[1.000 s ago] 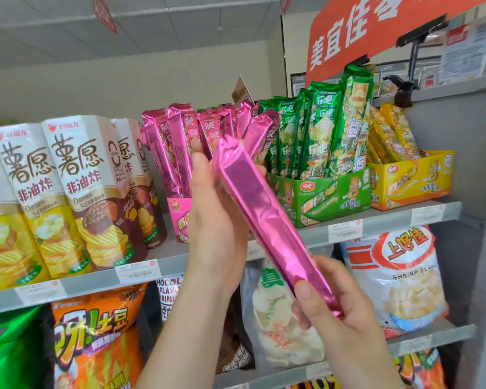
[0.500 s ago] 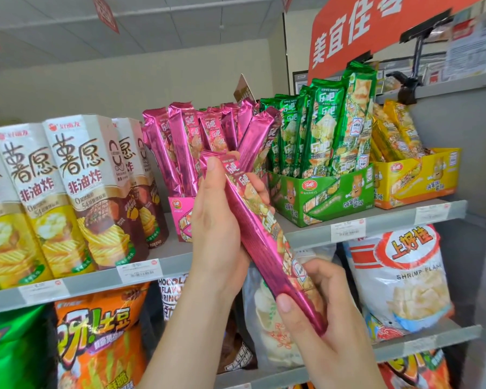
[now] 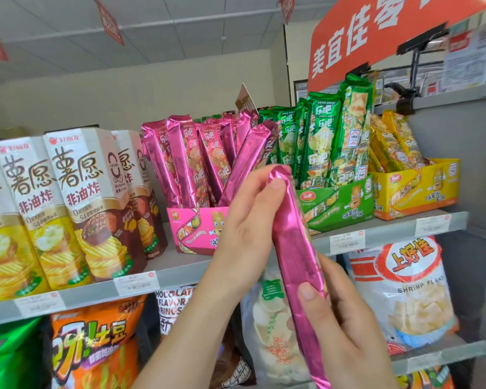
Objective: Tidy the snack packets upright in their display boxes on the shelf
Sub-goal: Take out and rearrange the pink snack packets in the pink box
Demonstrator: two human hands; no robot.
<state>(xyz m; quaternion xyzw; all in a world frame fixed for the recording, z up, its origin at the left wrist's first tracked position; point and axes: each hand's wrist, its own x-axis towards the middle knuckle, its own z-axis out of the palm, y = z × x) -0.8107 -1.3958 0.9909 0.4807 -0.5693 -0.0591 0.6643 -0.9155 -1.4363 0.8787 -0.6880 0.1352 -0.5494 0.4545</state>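
Note:
A long pink foil snack packet is held nearly upright in front of the shelf. My left hand grips its upper part, thumb on the top end. My right hand holds its lower part, thumb pressed on the foil. Behind stands the pink display box with several pink packets, some leaning right. To its right a green display box holds upright green packets. A yellow display box holds yellow packets leaning back and left.
Tall crisp cartons fill the shelf left of the pink box. Large snack bags stand on the shelf below. A grey side panel closes the right end. An orange sign hangs above.
The pink packet has swung from a slant to nearly upright and turned its plain back side to me. Both hands shifted right with it and kept their hold.

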